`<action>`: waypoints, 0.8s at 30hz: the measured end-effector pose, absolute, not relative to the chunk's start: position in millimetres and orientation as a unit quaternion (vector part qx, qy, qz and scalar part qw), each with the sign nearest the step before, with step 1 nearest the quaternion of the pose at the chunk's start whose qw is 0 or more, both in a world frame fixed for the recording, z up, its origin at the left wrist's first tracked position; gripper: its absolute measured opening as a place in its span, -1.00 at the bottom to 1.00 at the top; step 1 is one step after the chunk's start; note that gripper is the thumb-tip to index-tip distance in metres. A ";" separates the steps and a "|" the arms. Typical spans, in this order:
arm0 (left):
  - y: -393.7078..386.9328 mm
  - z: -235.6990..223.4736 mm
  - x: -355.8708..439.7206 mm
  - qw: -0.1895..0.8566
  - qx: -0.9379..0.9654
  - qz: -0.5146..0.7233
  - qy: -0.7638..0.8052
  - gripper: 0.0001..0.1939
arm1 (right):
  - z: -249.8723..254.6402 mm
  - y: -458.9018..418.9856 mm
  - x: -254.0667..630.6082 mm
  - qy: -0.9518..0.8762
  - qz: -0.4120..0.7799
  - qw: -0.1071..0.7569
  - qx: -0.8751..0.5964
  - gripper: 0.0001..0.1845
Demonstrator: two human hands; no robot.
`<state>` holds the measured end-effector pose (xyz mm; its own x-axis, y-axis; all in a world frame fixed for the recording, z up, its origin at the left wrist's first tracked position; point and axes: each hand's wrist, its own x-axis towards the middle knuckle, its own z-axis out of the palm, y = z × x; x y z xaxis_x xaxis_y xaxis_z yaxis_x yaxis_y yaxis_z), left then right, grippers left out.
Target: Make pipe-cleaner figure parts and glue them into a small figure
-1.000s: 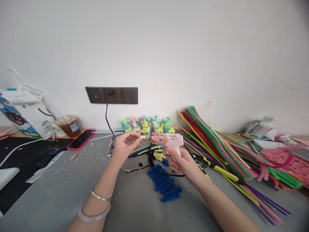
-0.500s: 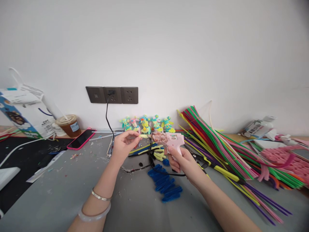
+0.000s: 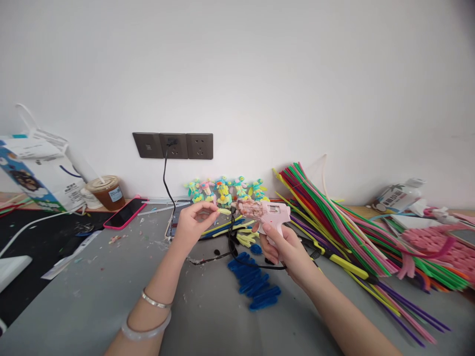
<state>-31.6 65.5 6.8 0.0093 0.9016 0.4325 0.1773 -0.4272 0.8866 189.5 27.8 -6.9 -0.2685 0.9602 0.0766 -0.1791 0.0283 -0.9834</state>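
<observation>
A pink hot glue gun [image 3: 276, 213] is gripped in my right hand [image 3: 284, 245], its glue-crusted front pointing left. Between thumb and fingertips, my left hand [image 3: 195, 222] pinches a short yellow pipe cleaner piece [image 3: 223, 211], close to the nozzle; whether the two touch I cannot tell. Below the gun lie short yellow pieces [image 3: 247, 239] and a pile of blue pipe cleaner pieces [image 3: 252, 282]. The gun's black cord [image 3: 260, 267] loops under my right hand. Behind my hands, several small colourful pipe cleaner figures [image 3: 222, 190] stand in a row by the wall.
A large bundle of coloured pipe cleaners [image 3: 334, 222] spreads over the right side, with yellow-handled pliers [image 3: 349, 265] before it. To the left are a phone [image 3: 125, 213], a lidded drink cup [image 3: 107, 192] and a printed bag [image 3: 40, 173]. Wall sockets [image 3: 173, 146] hold a plug.
My right hand has drawn the glue gun slightly right and away. My left hand, still pinching the yellow piece, has shifted a little to the right.
</observation>
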 end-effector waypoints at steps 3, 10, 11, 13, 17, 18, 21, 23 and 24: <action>66.2 5.2 -32.3 0.319 0.641 0.552 0.428 -0.87 | -7.2 27.5 189.6 -0.531 0.598 0.476 -0.365 -0.52; 67.4 4.7 -33.0 0.325 0.623 0.567 0.430 -0.86 | -5.2 27.2 189.6 -0.535 0.587 0.475 -0.378 -0.52; 67.7 4.5 -33.2 0.324 0.620 0.571 0.430 -0.86 | -5.1 27.2 189.6 -0.537 0.585 0.470 -0.386 -0.52; 68.8 3.5 -33.9 0.323 0.614 0.579 0.428 -0.85 | -5.0 27.1 189.6 -0.542 0.582 0.460 -0.394 -0.52; 71.1 1.1 -36.0 0.325 0.611 0.590 0.415 -0.84 | -4.3 27.0 189.3 -0.544 0.578 0.459 -0.399 -0.50; 71.4 0.9 -36.4 0.325 0.612 0.593 0.412 -0.83 | -4.0 27.0 189.1 -0.543 0.577 0.459 -0.401 -0.50; 70.6 1.7 -36.4 0.319 0.611 0.595 0.412 -0.83 | -3.5 26.9 188.9 -0.542 0.575 0.463 -0.401 -0.51; 69.2 2.7 -35.3 0.315 0.615 0.587 0.422 -0.82 | -3.6 26.9 189.0 -0.543 0.575 0.466 -0.397 -0.52; 68.4 3.0 -34.5 0.317 0.619 0.579 0.426 -0.82 | -3.8 26.8 189.2 -0.544 0.575 0.466 -0.395 -0.52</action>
